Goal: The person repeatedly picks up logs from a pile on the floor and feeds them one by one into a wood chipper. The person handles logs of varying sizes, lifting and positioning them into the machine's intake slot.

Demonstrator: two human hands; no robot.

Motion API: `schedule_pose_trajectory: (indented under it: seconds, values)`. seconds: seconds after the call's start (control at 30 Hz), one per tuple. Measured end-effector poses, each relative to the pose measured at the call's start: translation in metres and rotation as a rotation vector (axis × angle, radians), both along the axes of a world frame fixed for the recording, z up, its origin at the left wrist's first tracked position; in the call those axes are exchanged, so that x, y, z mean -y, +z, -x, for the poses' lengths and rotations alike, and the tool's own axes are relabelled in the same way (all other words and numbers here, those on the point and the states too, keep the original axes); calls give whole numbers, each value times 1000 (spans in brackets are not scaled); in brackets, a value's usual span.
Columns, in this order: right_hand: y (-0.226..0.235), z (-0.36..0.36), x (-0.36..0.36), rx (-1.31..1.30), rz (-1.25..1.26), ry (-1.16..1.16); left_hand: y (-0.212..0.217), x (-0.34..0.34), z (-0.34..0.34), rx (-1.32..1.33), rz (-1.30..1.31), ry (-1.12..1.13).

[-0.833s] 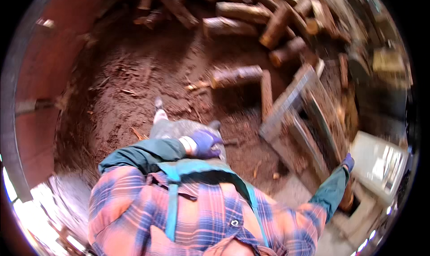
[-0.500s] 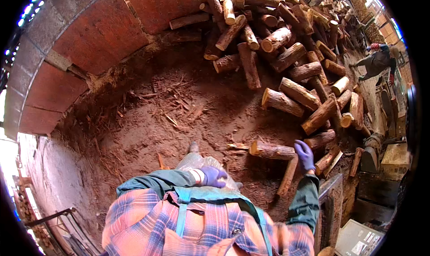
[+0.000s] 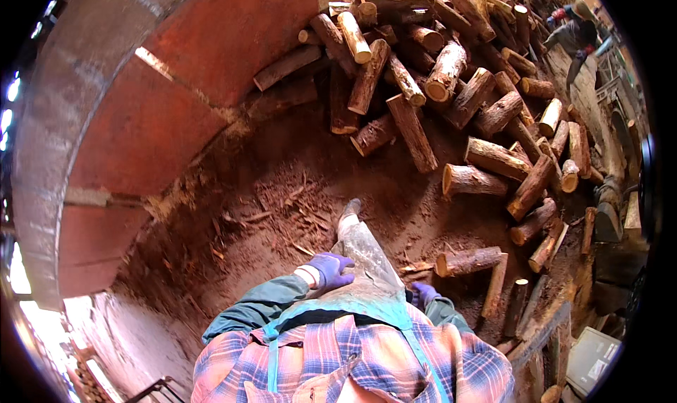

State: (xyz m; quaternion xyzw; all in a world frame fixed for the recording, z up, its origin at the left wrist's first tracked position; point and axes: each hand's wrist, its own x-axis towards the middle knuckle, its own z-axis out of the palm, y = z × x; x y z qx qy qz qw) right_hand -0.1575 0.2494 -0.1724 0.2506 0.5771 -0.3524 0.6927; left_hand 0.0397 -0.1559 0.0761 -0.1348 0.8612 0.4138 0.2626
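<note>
My left hand [image 3: 329, 270], in a purple glove, hovers over the front of my grey-green apron [image 3: 367, 262], fingers apart and nothing in them. Low at the apron's right edge hangs my right hand [image 3: 424, 294], gloved in purple as well and partly hidden. The fingers that show look loose, with no object visible in them. Nearest to it lies a short bark-covered log [image 3: 467, 261], touching the top of a thinner split piece [image 3: 495, 286]. One booted foot [image 3: 351, 208] is forward on the dirt floor.
A large heap of cut logs [image 3: 444, 71] fills the far right. Red metal panels [image 3: 141, 142] curve along the left. Bark scraps [image 3: 296, 198] litter the dirt. Another person [image 3: 575, 33] stands at the far upper right. A pale box [image 3: 592, 361] sits at the lower right.
My right hand has dropped from beside the short log to the apron's right edge. The view has turned, and my foot now shows farther forward. The logs stay in place.
</note>
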Motion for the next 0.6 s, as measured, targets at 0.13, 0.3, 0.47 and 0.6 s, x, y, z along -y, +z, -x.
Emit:
schedule_pose_trajectory:
  seconds: [0.13, 0.3, 0.47, 0.6]
  values:
    - [0, 73, 172, -173, -5, -196, 9, 109, 62, 83, 45, -16]
    - [92, 174, 416, -333, 364, -210, 27, 247, 148, 150, -3, 90]
    - [93, 244, 606, -523, 469, -138, -82, 376, 231, 176, -262, 77]
    - [11, 283, 698, -567, 432, -302, -227, 491, 321, 166, -709, 306]
